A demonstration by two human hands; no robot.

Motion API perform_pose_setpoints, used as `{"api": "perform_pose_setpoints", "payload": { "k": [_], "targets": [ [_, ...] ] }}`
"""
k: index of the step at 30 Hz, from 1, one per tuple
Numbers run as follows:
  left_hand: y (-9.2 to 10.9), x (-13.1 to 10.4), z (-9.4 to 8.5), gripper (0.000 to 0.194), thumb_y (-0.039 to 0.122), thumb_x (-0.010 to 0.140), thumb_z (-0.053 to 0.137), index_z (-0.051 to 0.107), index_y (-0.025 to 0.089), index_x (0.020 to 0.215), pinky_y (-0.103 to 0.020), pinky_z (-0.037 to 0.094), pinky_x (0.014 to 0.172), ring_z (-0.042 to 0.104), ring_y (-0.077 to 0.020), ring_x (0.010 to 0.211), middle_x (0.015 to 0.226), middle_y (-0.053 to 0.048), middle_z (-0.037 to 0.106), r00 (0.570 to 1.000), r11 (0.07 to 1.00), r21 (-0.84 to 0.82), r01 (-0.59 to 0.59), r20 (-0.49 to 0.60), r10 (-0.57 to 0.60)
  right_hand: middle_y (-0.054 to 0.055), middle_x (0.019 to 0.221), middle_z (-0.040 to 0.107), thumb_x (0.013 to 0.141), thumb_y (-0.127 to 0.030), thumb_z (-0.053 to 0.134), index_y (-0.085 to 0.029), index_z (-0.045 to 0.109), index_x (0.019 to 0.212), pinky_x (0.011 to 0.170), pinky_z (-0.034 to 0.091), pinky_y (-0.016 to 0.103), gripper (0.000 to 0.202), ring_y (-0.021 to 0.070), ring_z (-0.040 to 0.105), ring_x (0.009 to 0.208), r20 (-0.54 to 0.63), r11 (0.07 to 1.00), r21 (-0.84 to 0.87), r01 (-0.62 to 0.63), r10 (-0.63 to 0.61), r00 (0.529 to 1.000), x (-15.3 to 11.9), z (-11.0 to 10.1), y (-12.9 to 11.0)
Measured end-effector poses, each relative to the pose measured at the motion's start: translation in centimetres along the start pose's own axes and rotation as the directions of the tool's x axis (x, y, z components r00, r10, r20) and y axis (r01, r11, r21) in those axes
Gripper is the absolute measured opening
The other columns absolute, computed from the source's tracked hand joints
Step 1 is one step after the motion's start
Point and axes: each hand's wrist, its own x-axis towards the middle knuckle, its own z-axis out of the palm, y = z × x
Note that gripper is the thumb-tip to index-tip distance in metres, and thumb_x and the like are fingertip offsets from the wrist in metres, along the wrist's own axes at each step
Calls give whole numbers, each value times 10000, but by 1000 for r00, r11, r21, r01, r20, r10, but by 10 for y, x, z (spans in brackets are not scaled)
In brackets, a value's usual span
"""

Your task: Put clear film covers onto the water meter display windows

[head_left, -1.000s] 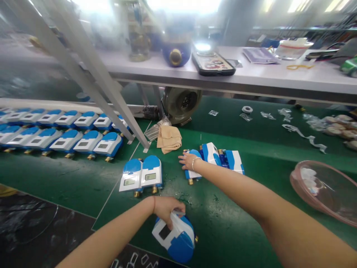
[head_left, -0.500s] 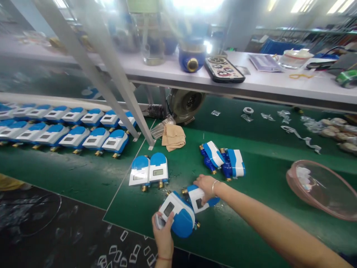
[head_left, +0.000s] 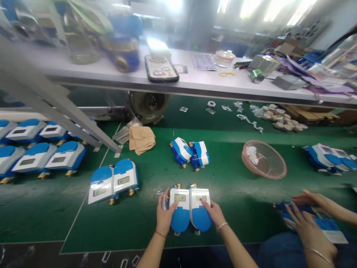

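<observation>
To the left of the pink basin (head_left: 247, 160) and nearer the person, the left meter (head_left: 180, 214) and the right meter (head_left: 200, 216) are lying side by side between the person's two hands. The left hand (head_left: 164, 215) is grasping the left meter by its outer side, the thumb reaching onto the front beside the screen (head_left: 180, 197). A small grey piece (head_left: 165, 203) is showing between that palm and the left meter; what it is cannot be told. The right hand (head_left: 215, 214) is gripping the right meter by its outer side, the thumb covering part of its screen. Both meters are facing up, their white halves pointing away from the person and their rounded blue covers pointing toward the person. Brass ends (head_left: 194, 185) are sticking out at the far side, and the left meter's screen is looking grey-green. Directly left of the basin, two tipped meters (head_left: 201, 153) are resting on the green table (head_left: 111, 223). Farther left of the basin, a tan cloth (head_left: 142, 139) and another pair of meters (head_left: 124, 175) are lying. Right of the basin and nearer the person, a co-worker's hands (head_left: 302, 225) are working over a blurred blue-and-white meter (head_left: 329, 225).
</observation>
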Motion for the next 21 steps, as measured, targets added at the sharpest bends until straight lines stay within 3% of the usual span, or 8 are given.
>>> {"api": "perform_pose_setpoints", "payload": {
  "k": [4, 8, 10, 13, 15, 17, 19, 21],
  "targets": [
    [-4, -3, 10, 322, 236, 863, 677, 598, 170, 1168, -543, 450, 997, 534, -290, 1218, 1348, -94, 546, 1000, 997, 83, -9, -7, 9, 55, 1103, 653, 931, -373, 582, -149, 627, 1103, 815, 548, 399, 285, 212, 650, 947, 8, 996, 81, -32, 31, 999, 6, -7, 5],
    [0, -4, 11, 298, 277, 887, 650, 601, 166, 1159, -507, 491, 946, 584, -267, 1141, 1272, -90, 591, 998, 989, 146, -13, -54, 21, 64, 1117, 656, 924, -358, 599, -152, 623, 1116, 850, 537, 425, 283, 208, 652, 962, 2, 998, 51, -27, 26, 1000, 5, -13, 0],
    [2, -8, 11, 288, 295, 898, 636, 603, 164, 1153, -479, 519, 905, 615, -248, 1081, 1231, -86, 613, 996, 987, 159, -7, -89, 22, 102, 1233, 616, 916, -390, 597, -161, 570, 1228, 949, 480, 498, 388, 255, 614, 1093, -83, 1000, 7, -10, 11, 997, -2, -19, -8],
    [9, -15, 6, 255, 305, 904, 630, 619, 155, 1110, -433, 554, 836, 653, -218, 981, 1142, -74, 651, 987, 987, 161, 5, -160, 22, 181, 1425, 478, 912, -523, 491, -155, 356, 1440, 1108, 295, 570, 658, 344, 429, 1334, -232, 995, -69, 70, -84, 969, -13, -22, -33],
    [20, -16, -11, 223, 294, 898, 639, 632, 148, 1066, -428, 556, 832, 660, -212, 961, 1092, -65, 666, 970, 987, 163, 3, -240, 37, 181, 1416, 500, 912, -577, 381, -156, 267, 1488, 1115, 310, 537, 723, 338, 441, 1335, -230, 979, -102, 175, -194, 954, -15, -12, -60],
    [39, -10, -42, 213, 282, 894, 644, 632, 148, 1059, -439, 545, 852, 651, -217, 983, 1093, -63, 663, 923, 985, 174, -11, -378, 77, 160, 1326, 593, 912, -567, 369, -180, 313, 1474, 1031, 435, 484, 684, 311, 564, 1224, -132, 947, -117, 299, -313, 941, -10, 14, -97],
    [63, 5, -86, 252, 280, 894, 641, 612, 158, 1112, -451, 534, 868, 631, -230, 1023, 1154, -72, 636, 820, 982, 190, -26, -557, 129, 154, 1285, 620, 899, -511, 487, -184, 421, 1413, 968, 490, 454, 613, 291, 608, 1157, 11, 896, -129, 425, -427, 904, 0, 52, -141],
    [86, 24, -132, 316, 292, 901, 630, 576, 172, 1188, -454, 534, 868, 614, -241, 1054, 1235, -85, 593, 675, 982, 185, -20, -722, 150, 138, 1331, 576, 883, -425, 607, -182, 510, 1332, 1002, 448, 499, 520, 287, 565, 1197, 148, 830, -146, 538, -519, 842, 15, 98, -189]
  ]
}}
